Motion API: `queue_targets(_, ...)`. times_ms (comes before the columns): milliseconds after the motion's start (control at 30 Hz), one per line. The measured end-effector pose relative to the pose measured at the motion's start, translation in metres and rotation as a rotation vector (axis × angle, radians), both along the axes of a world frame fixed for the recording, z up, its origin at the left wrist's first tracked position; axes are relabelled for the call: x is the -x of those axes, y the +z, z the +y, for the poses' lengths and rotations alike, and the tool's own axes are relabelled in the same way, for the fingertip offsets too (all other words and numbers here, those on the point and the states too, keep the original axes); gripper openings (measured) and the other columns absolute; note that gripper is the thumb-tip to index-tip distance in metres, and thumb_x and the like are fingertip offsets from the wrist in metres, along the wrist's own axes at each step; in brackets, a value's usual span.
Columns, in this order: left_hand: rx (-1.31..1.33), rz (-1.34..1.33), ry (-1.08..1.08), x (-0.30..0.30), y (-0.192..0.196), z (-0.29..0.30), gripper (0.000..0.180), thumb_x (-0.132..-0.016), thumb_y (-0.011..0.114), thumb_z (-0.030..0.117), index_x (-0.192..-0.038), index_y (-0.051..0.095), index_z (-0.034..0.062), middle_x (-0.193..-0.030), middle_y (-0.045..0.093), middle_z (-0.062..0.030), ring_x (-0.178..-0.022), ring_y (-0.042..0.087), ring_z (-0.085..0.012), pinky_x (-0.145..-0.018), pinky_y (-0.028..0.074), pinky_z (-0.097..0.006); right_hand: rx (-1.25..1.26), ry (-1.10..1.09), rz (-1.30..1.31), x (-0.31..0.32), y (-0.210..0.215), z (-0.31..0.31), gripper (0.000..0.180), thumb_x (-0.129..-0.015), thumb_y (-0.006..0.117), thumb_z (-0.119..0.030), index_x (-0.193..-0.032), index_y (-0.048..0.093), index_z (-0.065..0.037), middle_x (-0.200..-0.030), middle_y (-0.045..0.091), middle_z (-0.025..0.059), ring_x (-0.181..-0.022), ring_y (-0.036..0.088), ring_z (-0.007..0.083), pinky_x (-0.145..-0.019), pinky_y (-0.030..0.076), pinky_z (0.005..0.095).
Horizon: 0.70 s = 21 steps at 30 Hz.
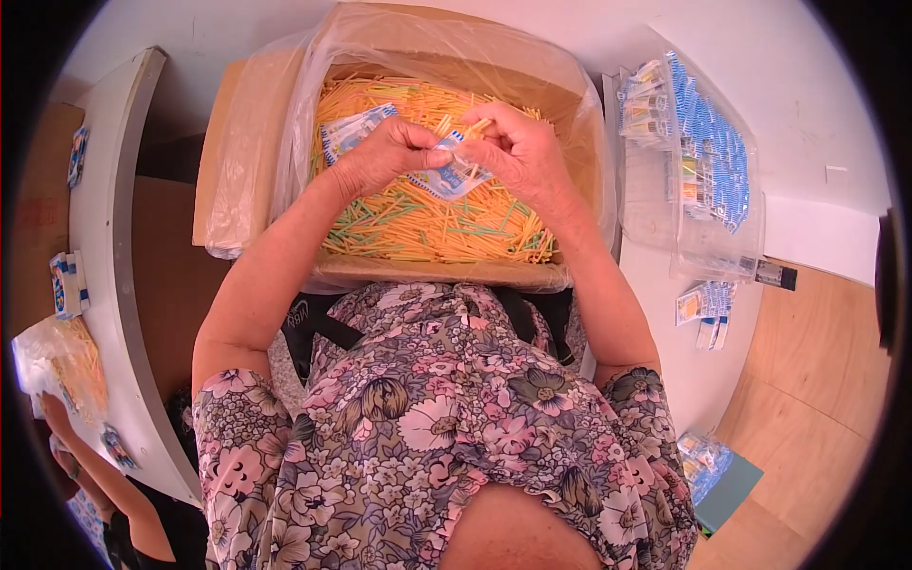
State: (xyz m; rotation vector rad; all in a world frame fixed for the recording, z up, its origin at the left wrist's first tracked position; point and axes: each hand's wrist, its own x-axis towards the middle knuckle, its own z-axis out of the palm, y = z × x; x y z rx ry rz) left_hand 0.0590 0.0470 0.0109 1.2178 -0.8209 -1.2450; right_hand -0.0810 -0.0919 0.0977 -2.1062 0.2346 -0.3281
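A cardboard box [446,274] lined with a clear plastic bag sits in front of me, filled with several thin yellow, orange and green sticks [427,223]. Over it, my left hand [385,152] and my right hand [518,147] meet and both pinch a small blue-and-white packet [454,179]. A few pale sticks [461,128] poke up between my right fingers at the packet's mouth. A second blue-and-white packet [351,131] lies on the sticks at the box's back left.
A clear plastic bin [708,171] with several filled blue packets stands on the white table at right, with a few packets [705,306] lying loose beside it. A curved white table [104,275] lies at left, where another person's arm [90,456] works near a bag of sticks.
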Motion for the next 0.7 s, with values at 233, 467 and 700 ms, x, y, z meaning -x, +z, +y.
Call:
queue_targets(233,0.056,0.049,-0.028,-0.003,-0.009,0.002,0.015,-0.085,0.067,0.013,-0.092,0.07,0.0011,-0.077,0.063,0.004,-0.073,0.051,-0.0034,-0.069,0.044,-0.022,0.129,-0.036,-0.005,0.015,-0.019,0.006,0.02,-0.08,0.071,-0.014,-0.094,0.064,-0.002,-0.078,0.059,0.0006,-0.067,0.053,0.0051,-0.058,0.043,0.0214)
queue_targets(467,-0.019,-0.084,-0.024,0.012,0.02,0.002,0.013,-0.086,0.066,0.014,-0.091,0.071,0.0025,-0.077,0.063,0.0048,-0.074,0.051,-0.0029,-0.069,0.045,-0.022,-0.324,-0.103,-0.066,0.034,-0.03,0.008,0.015,-0.086,0.064,-0.011,-0.097,0.063,-0.001,-0.084,0.06,0.0015,-0.074,0.056,0.008,-0.065,0.045,0.0232)
queue_targets(700,-0.049,-0.121,-0.041,0.027,0.054,-0.007,0.017,-0.085,0.067,0.012,-0.098,0.07,0.0014,-0.083,0.066,0.0001,-0.081,0.056,-0.005,-0.076,0.047,-0.021,-0.8,-0.295,-0.292,0.056,-0.013,-0.005,0.008,-0.087,0.061,-0.007,-0.094,0.06,-0.002,-0.087,0.061,0.0023,-0.076,0.057,0.0078,-0.06,0.045,0.0222)
